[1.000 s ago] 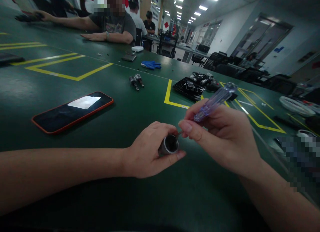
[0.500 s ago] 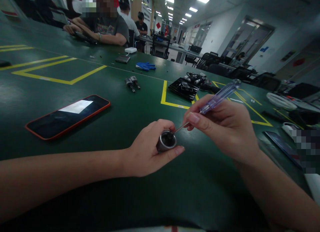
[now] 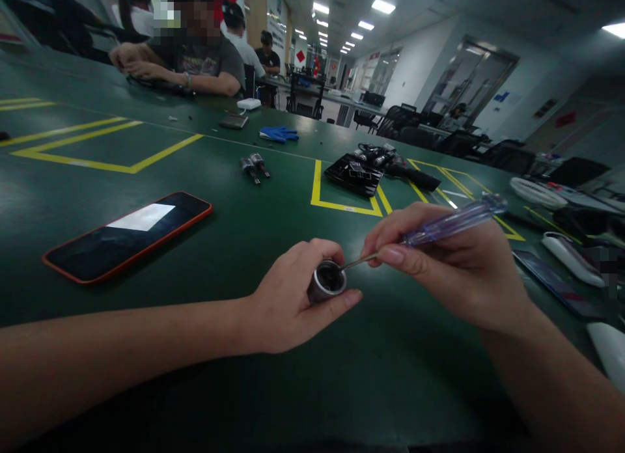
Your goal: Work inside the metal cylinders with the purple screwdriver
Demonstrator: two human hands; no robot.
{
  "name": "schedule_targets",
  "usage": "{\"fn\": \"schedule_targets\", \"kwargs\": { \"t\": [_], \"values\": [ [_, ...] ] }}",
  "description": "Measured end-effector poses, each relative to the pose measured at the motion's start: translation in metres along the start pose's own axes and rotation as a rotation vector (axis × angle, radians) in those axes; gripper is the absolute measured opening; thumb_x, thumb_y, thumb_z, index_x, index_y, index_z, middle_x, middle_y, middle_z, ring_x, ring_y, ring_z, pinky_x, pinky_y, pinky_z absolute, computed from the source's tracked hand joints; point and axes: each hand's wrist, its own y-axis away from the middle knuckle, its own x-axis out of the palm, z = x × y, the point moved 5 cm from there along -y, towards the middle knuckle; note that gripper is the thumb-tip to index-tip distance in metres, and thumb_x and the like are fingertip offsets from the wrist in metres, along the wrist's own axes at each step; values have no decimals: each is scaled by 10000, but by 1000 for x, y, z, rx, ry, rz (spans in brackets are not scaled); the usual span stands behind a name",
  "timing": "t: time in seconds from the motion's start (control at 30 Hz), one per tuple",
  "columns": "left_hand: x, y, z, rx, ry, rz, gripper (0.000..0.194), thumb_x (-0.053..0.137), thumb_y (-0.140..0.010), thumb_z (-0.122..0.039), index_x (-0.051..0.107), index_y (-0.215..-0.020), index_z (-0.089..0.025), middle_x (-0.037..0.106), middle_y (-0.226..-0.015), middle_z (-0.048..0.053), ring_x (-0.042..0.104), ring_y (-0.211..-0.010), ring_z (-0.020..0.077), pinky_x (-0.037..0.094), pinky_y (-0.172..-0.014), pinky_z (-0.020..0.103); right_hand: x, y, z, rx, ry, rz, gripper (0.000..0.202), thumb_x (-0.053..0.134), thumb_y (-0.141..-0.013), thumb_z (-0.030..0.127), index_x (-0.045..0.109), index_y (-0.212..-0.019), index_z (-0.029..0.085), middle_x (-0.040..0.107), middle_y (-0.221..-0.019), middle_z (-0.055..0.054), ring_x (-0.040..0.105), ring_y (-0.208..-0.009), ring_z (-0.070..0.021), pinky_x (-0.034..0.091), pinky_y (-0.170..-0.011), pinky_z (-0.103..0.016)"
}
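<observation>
Left hand [image 3: 293, 300] wrapped round metal cylinder [image 3: 326, 285], thumb nearest — right hand [image 3: 456, 277] pinching slanted screwdriver [image 3: 452, 221], tip at rim.

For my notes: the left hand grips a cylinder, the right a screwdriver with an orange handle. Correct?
Not orange: the head view shows a see-through purple handle. The left hand does grip the cylinder, the right hand the screwdriver.

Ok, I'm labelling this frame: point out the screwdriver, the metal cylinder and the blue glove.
Screwdriver [image 3: 450, 224], head view: on its clear purplish handle.
Metal cylinder [image 3: 320, 293], head view: on the outer wall below the rim.
Blue glove [image 3: 278, 135], head view: on its middle.
</observation>
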Motion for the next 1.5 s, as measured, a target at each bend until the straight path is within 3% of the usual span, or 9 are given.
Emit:
{"fn": "schedule_targets", "kwargs": {
  "t": [0.27,0.5,1.07,1.3,1.5],
  "values": [
    [2,1,-1,34,3,8,246,550,-801,-325,414,-956,-192,517,-788,-11,513,-673,119,414,-595,249,-3,10,-2,-13,-99,-89,40,598,-780,136,607,-784,175,638,-761,-22,621,-710,-157,505,-640,-293],
    [4,1,-3,43,4,25,243,550,-804,-316,413,-959,-188,524,-792,-12,518,-681,124,404,-595,255,7,12,4,-34,-68,11,48,584,-781,126,592,-803,168,640,-775,-24,614,-702,-141,497,-629,-274],
    [5,1,-6,40,-11,51,228,562,-789,-295,418,-927,-185,525,-780,-15,516,-689,129,400,-613,258,6,18,5,-63,-58,-32,83,583,-770,104,601,-814,171,641,-779,-29,615,-702,-148,488,-618,-280],
    [5,0,-11,126,-16,68,171,543,-783,-284,429,-852,-177,520,-696,-23,491,-613,121,387,-613,267,9,23,10,-24,-27,43,104,586,-758,89,592,-818,173,635,-770,-18,601,-690,-140,474,-617,-280],
    [7,2,-12,230,-56,68,179,527,-795,-305,435,-856,-164,539,-701,2,489,-631,141,385,-628,290,18,44,15,2,13,-13,138,587,-745,62,580,-838,164,642,-817,-30,601,-739,-123,488,-648,-252]
  ]
}}
